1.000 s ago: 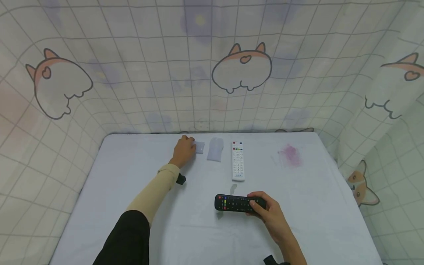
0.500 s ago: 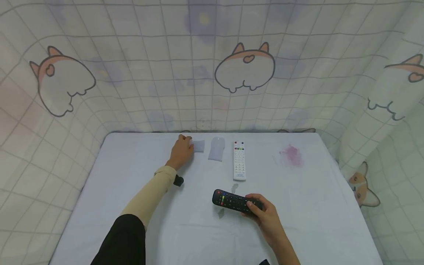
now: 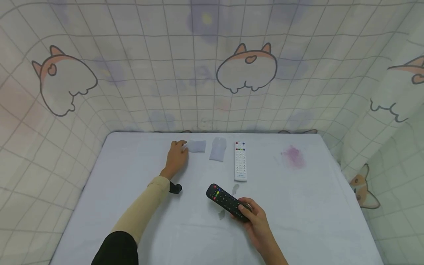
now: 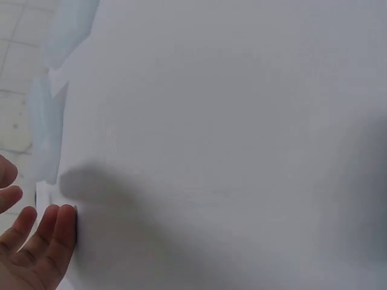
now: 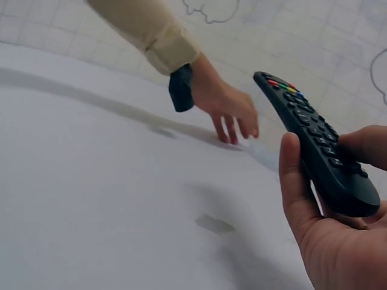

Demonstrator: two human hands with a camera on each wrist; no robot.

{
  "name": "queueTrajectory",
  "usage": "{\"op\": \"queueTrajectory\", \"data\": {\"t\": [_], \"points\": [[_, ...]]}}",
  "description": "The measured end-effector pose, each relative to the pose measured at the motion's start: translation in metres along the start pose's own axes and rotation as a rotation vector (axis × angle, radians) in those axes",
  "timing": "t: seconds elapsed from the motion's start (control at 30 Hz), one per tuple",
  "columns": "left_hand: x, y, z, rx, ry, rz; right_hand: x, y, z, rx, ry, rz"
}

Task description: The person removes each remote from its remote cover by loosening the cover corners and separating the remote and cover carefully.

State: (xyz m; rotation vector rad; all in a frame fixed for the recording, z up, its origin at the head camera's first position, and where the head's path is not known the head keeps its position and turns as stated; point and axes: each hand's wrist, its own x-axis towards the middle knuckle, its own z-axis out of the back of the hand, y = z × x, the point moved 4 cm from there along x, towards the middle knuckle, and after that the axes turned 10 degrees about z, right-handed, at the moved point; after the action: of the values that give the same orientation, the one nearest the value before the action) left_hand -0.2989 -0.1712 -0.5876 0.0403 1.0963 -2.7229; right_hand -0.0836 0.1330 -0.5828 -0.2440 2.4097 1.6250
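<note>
My right hand [image 3: 256, 222] grips a black remote control [image 3: 226, 201] above the near middle of the table, thumb on its button face. The remote slants, its coloured-button end pointing to the far left. My left hand [image 3: 176, 158] is at the far side of the table, fingers loosely bent with nothing between them. Its fingertips are just left of a small translucent, pale bluish flat piece [image 3: 197, 146]. Beside that lies a longer translucent piece [image 3: 217, 149] with a rounded far end. Farther right is a white remote control [image 3: 240, 162], lying lengthwise with its buttons up.
A white cloth covers the table [image 3: 298, 221]. Grey smudges [image 3: 235, 189] mark it near the black remote, and a pink stain [image 3: 294, 156] shows at the far right. A gridded curtain [image 3: 149, 73] with cartoon dogs rises behind the far edge and both sides.
My left hand has drawn back to the left and slightly nearer, uncovering more of the small translucent piece. My right hand has turned the black remote from level to slanting, and shifted slightly left.
</note>
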Motion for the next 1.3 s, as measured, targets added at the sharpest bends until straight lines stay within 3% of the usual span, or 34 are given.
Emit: {"op": "queueTrajectory", "data": {"t": [0.2, 0.37, 0.6, 0.8, 1.13, 1.3], "points": [[-0.016, 0.006, 0.005, -0.084, -0.029, 0.023, -0.005, -0.011, -0.014, 0.022, 0.013, -0.025], [-0.039, 0.004, 0.008, -0.227, -0.058, 0.057, -0.008, -0.015, -0.024, 0.06, 0.006, -0.043], [-0.086, 0.0, 0.007, -0.475, 0.002, 0.175, -0.009, -0.013, -0.036, 0.116, 0.033, -0.068], [-0.121, -0.011, 0.009, -0.69, 0.097, 0.256, -0.008, -0.011, -0.044, 0.104, 0.073, -0.054], [-0.179, -0.017, -0.001, -0.75, 0.234, 0.262, -0.007, -0.014, -0.056, 0.098, 0.113, -0.006], [-0.198, -0.021, -0.009, -0.765, 0.281, 0.276, -0.006, -0.017, -0.059, 0.083, 0.123, 0.001]]}}
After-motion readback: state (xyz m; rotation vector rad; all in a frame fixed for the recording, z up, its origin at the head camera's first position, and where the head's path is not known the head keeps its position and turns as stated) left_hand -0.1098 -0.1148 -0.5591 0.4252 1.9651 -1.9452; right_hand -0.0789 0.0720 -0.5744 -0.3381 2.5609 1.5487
